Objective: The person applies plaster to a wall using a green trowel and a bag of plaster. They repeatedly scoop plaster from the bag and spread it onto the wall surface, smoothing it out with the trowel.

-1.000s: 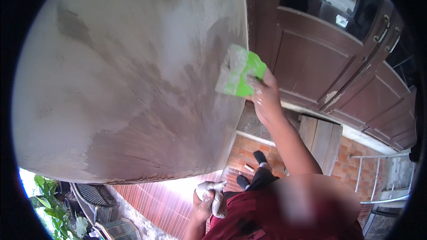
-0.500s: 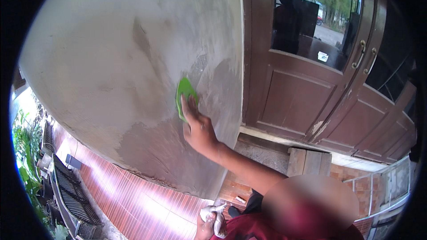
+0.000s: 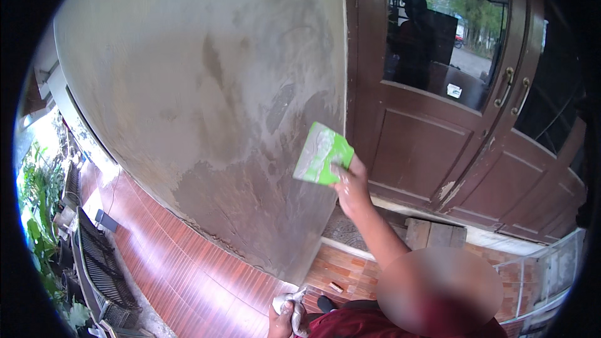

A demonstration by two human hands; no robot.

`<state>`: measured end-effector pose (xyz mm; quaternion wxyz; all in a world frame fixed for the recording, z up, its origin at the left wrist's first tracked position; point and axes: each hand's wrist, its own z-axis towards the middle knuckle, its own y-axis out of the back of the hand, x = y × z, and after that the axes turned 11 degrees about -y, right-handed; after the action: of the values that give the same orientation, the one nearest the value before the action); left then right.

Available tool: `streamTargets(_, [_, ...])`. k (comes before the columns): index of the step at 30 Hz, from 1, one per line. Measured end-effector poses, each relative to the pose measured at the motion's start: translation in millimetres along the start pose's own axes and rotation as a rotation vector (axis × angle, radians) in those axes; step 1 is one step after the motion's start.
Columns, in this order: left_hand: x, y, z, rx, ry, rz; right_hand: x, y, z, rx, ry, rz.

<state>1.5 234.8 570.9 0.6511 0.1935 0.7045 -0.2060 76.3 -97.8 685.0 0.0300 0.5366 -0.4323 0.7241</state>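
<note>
My right hand (image 3: pixel 352 186) grips a flat green plastic putty spreader (image 3: pixel 338 161), thumb across its face. Grey-white paste coats the spreader's left half. It is held up in front of the lower right part of a plastered wall (image 3: pixel 156 94), near the wall's edge by the door; whether it touches the wall I cannot tell. Patches of darker, damp-looking filler (image 3: pixel 231 206) cover the wall's lower part. Low down, my left hand (image 3: pixel 282 322) is closed around a crumpled whitish bag (image 3: pixel 296 314), its narrow end pointing up; what is inside is hidden.
Brown double doors (image 3: pixel 418 150) with glass panes stand right of the wall. A wooden step (image 3: pixel 436 235) lies below them. Reddish tiles (image 3: pixel 181 256) cover the floor. At the left are a dark slatted bench (image 3: pixel 103 269) and green plants (image 3: pixel 41 225).
My right hand has drawn the spreader right, off its earlier spot on the wall, and turned it so its paste-covered face shows. My left hand still holds the bag, slightly lower and further left.
</note>
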Motion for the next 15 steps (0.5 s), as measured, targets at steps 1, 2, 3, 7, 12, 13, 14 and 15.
streamTargets(1, [-1.6,-1.7,-5.2,-0.014,0.027,-0.02,7.4,-0.6,19.5,-0.036,0.062,-0.126])
streamTargets(2, [-3.1,-1.3,-11.6,-0.028,0.057,-0.035,12.5,-6.9,42.0,-0.083,0.243,-0.327])
streamTargets(3, [-2.7,-1.3,-15.7,-0.042,0.087,-0.051,17.9,-14.6,63.8,-0.178,0.343,-0.523])
streamTargets(7, [15.3,6.3,-47.0,-0.075,0.201,-0.137,22.6,-38.8,106.9,-0.06,0.565,-0.818])
streamTargets(12, [37.2,16.1,-83.1,-0.219,0.276,-0.257,-44.0,-62.9,71.9,0.094,0.755,-0.823])
streamTargets(13, [35.9,16.0,-87.9,-0.252,0.286,-0.252,-57.7,-60.8,61.3,0.097,0.788,-0.838])
streamTargets(14, [33.2,14.3,-91.9,-0.284,0.299,-0.25,-70.3,-57.9,49.6,0.124,0.779,-0.84])
streamTargets(15, [29.6,10.7,-93.8,-0.315,0.313,-0.25,-80.4,-53.3,36.6,0.14,0.764,-0.84])
